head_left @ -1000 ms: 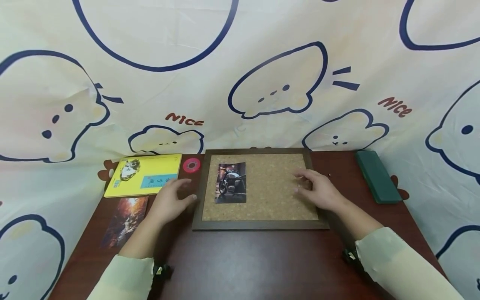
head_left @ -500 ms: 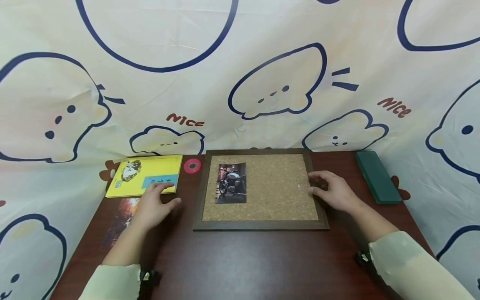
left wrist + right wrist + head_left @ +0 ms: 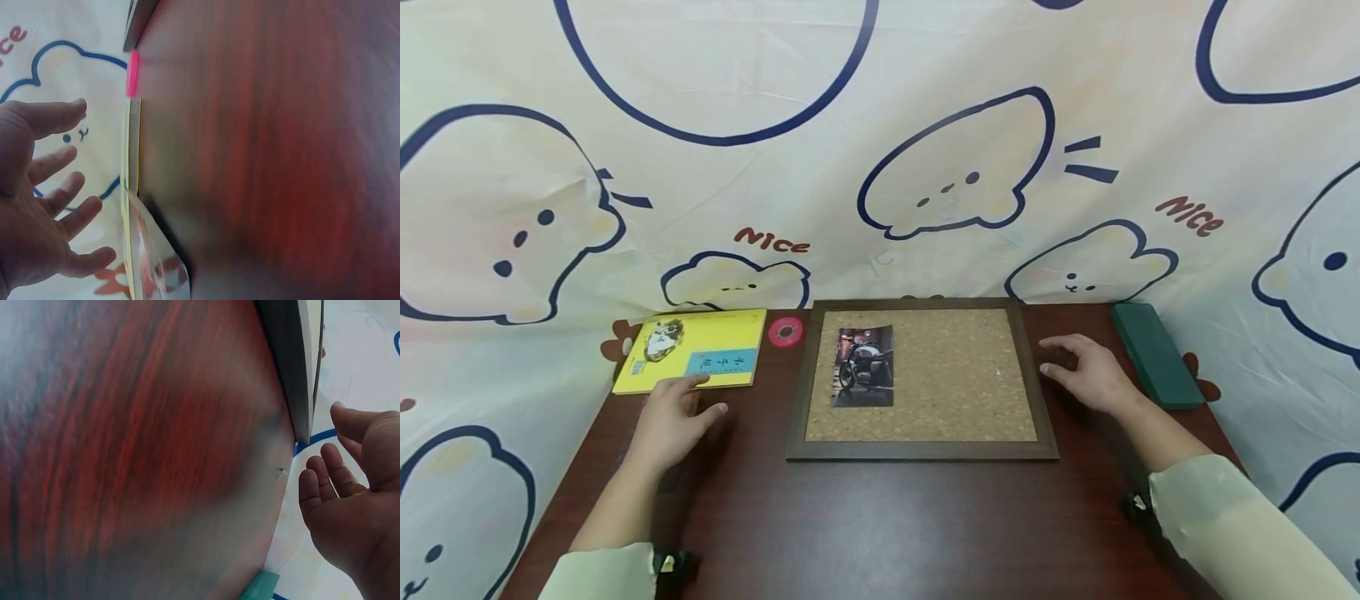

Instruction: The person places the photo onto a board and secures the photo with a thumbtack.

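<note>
My left hand [image 3: 668,421] hovers with spread, relaxed fingers over the table at the left, just in front of a yellow book [image 3: 658,371]. A glossy picture card [image 3: 164,265], with one edge raised, shows below that hand in the left wrist view; from the head my hand and forearm hide most of it. My right hand [image 3: 1092,373] is held loosely beside the right edge of a wood-framed cork board [image 3: 955,375], nothing in its fingers. A motorcycle photo [image 3: 862,367] lies on the board's left half.
A pink-red roll of tape [image 3: 786,332] lies between book and board. At the back right is a long dark green case [image 3: 1157,354]. The dark wood table [image 3: 880,525] meets a cartoon-printed cloth [image 3: 925,125] at the back. A tiny object [image 3: 280,473] lies near my right hand.
My left hand has moved left and toward me, from beside the board to over the picture card. The right hand has moved right, off the board. The board and photo stay put.
</note>
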Available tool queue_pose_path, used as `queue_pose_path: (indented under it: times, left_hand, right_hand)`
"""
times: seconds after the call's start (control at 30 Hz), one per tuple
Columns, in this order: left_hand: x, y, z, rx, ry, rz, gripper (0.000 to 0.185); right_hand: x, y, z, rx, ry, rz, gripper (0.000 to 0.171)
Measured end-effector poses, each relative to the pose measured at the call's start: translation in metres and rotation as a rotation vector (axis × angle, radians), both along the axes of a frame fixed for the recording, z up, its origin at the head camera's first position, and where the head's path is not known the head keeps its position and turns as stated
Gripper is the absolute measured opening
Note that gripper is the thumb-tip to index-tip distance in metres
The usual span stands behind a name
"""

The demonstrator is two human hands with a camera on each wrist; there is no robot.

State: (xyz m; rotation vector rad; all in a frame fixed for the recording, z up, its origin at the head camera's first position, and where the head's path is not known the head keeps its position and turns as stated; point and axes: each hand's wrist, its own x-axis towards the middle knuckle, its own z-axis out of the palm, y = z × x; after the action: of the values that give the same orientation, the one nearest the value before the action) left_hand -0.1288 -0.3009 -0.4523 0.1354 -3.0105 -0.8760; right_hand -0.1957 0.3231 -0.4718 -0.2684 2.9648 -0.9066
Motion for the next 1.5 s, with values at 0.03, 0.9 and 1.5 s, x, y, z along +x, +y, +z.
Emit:
queue_pose_path:
  times: [0.03, 0.9, 1.5]
  left_hand:
    - [0.002, -0.003, 0.000, -0.005, -0.004, 0.010, 0.070]
    - [0.027, -0.062, -0.013, -0.021, -0.164, 0.193, 0.090]
    - [0.028, -0.071, -0.016, -0.031, -0.263, 0.264, 0.097]
  right_hand:
    - [-0.001, 0.001, -0.001, 0.004, 0.001, -0.004, 0.043]
    - [-0.024, 0.024, -0.017, 0.114, -0.038, -0.070, 0.037]
    - [-0.029, 0.018, -0.016, 0.128, -0.046, -0.121, 0.026]
